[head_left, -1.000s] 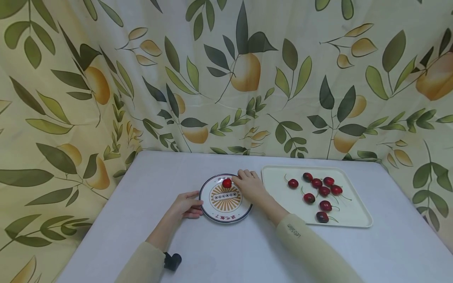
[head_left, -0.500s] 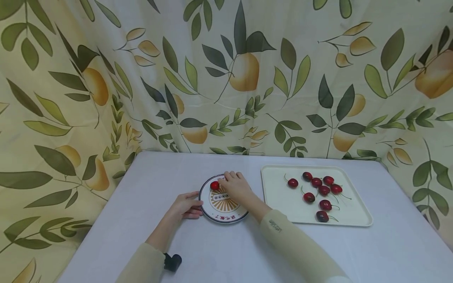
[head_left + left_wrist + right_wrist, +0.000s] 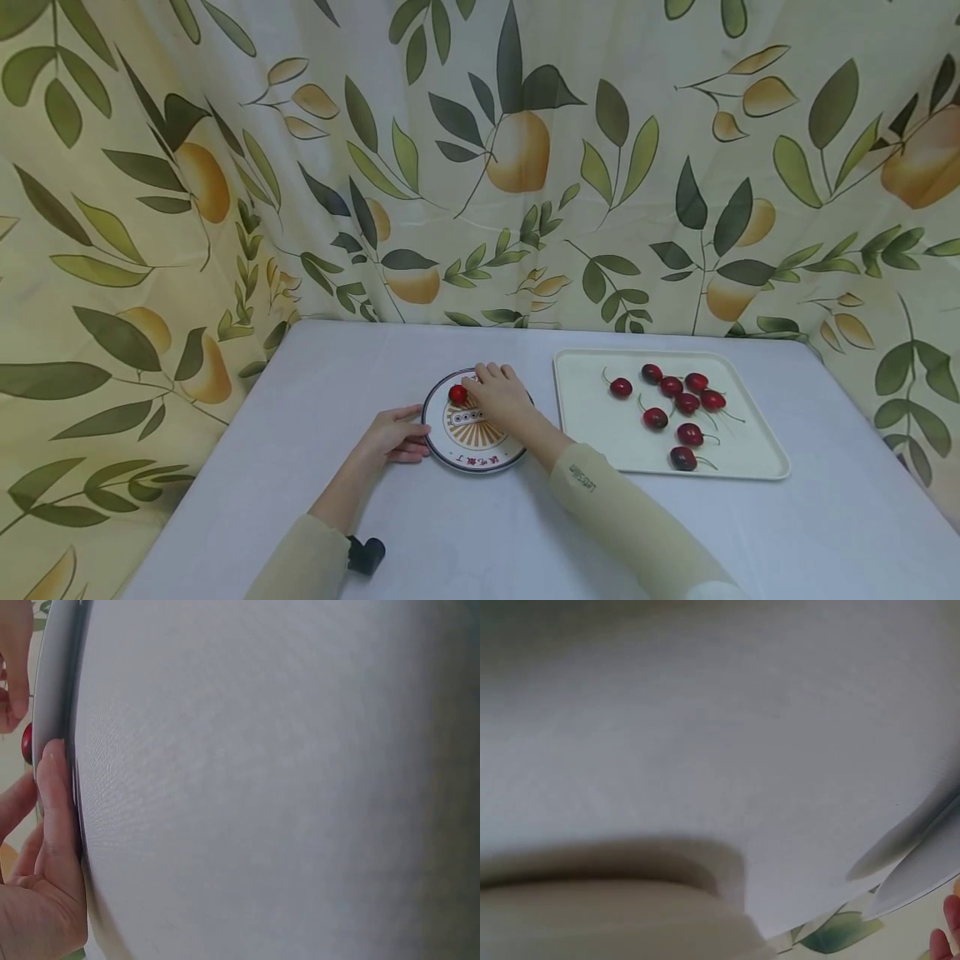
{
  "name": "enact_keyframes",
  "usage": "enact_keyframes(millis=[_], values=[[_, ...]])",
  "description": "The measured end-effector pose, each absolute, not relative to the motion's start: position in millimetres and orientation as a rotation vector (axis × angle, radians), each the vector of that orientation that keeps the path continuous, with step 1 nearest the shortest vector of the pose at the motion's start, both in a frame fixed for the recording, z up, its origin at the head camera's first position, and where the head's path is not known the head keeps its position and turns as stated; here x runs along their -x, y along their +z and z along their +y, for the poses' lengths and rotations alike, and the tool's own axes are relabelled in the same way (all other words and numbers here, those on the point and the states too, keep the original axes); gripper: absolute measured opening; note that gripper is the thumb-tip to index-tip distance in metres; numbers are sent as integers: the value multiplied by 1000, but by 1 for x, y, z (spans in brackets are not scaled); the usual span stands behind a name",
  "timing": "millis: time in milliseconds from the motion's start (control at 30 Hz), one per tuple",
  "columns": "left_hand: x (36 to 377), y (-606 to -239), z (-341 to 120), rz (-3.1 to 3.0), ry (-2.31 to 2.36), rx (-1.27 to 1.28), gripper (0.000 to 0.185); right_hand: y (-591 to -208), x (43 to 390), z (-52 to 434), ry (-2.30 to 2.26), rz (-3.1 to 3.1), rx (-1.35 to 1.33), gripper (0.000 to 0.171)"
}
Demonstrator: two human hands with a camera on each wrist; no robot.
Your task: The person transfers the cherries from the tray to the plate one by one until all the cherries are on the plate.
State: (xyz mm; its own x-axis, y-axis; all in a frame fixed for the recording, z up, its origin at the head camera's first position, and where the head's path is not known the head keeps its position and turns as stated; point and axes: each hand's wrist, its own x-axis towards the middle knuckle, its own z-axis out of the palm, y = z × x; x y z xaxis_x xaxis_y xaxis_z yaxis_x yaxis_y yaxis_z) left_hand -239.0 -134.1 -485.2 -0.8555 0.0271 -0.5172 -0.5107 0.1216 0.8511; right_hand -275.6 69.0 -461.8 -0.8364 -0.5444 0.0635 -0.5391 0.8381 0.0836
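One cherry [image 3: 457,394] is now lying farther left, by the right grip [image 3: 501,398], seemingly being placed.
Left grip [image 3: 396,435] is holding the plate [image 3: 471,437]; right's hold unclear.

Beige sleeves [image 3: 637,521], small dark lettering [image 3: 582,478]

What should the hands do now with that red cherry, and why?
Maybe ease the right hand away from the cherry: it looks set down on the plate, which the left hand holds. A free right hand could reach the other cherries in the white tray. I can't tell whether it grips this cherry.
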Motion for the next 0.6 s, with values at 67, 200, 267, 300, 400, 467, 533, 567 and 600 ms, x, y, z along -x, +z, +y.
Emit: enact_keyframes(millis=[67,200,267,300,400,467,533,567,600], values=[[239,-485,-134,1999,1780,472,59,-460,274,71,-73,-2931,-859,29],[239,-485,-133,2011,1765,485,59,-456,270,79,-43,-2915,-838,28],[239,-485,-132,2014,1761,491,59,-453,268,85,-13,-2902,-829,27],[239,-485,-132,2016,1758,494,59,-451,267,88,7,-2892,-826,26],[239,-485,-132,2016,1761,491,59,-446,263,98,50,-2871,-811,25],[238,-484,-132,2014,1765,487,59,-443,259,107,51,-2850,-797,23],[238,-484,-132,2015,1769,476,59,-440,256,116,43,-2829,-781,22],[237,-483,-132,2016,1768,472,59,-439,254,121,37,-2818,-774,21],[237,-483,-132,2017,1767,469,59,-439,253,125,38,-2807,-767,19]])
